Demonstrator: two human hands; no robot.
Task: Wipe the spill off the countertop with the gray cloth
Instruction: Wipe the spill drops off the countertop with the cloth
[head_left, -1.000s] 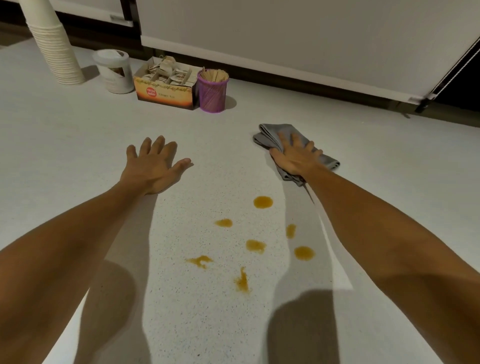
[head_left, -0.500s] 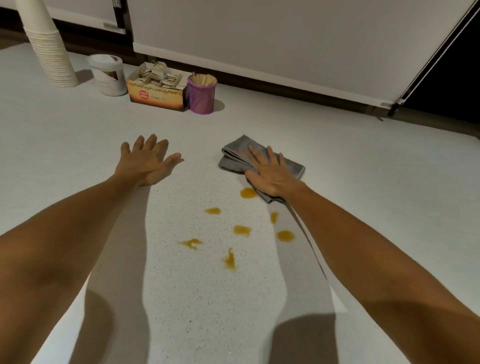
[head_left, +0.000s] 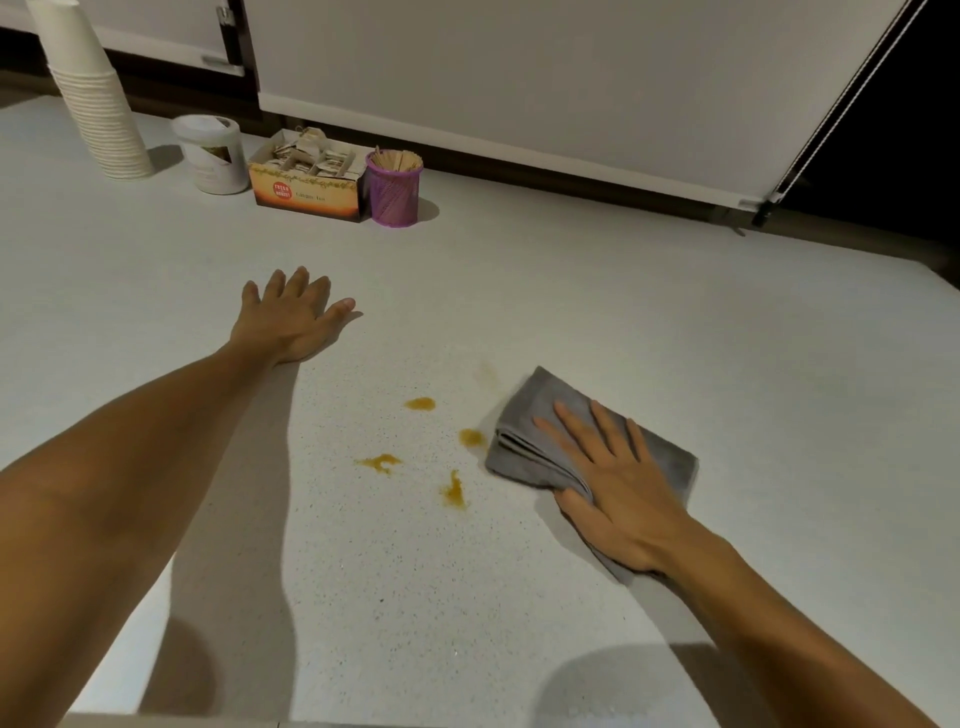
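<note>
Several orange drops of spill lie on the speckled white countertop in the middle of the view. A faint yellowish smear shows just beyond them. The folded gray cloth lies right of the drops, its left edge touching one drop. My right hand presses flat on the cloth with fingers spread, covering its near half. My left hand rests flat and spread on the bare countertop, left of and beyond the spill, holding nothing.
At the back left stand a tall stack of paper cups, a white tub, an open box of tea bags and a purple mesh cup of wooden sticks. The counter's front edge runs along the bottom.
My right hand has dragged the cloth toward me and to the right across the spill. The drops on the right side are gone, leaving a faint smear. My left hand has stayed put.
</note>
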